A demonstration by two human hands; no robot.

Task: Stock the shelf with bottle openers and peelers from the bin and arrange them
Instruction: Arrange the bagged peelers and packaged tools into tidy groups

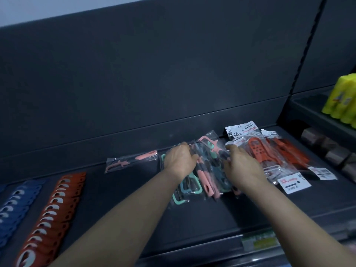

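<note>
Hands both down on the peeler pile (204,170) mid-shelf. From my feed: left hand (180,158) lies over the pile's left side, fingers curled down onto the clear bags w/ pink and mint peelers; can't tell if it's truly gripping one or just pressing. Right hand (241,166) is on the pile's right side, fingers bent over the bags, thumb toward the left hand; grip also unclear, blur hides the tips. Pile sits on the dark shelf (192,218), roughly centre. Just right of it, touching, a heap of orange peelers (285,153) in bags w/ white header cards. One single pink peeler bag (132,160) lies apart, left of the pile. Far left: a row of orange bottle openers (52,211), overlapped like scales, and a blue row (13,209) beside it. Yellow bottles (341,101) on the next bay, right.
</note>
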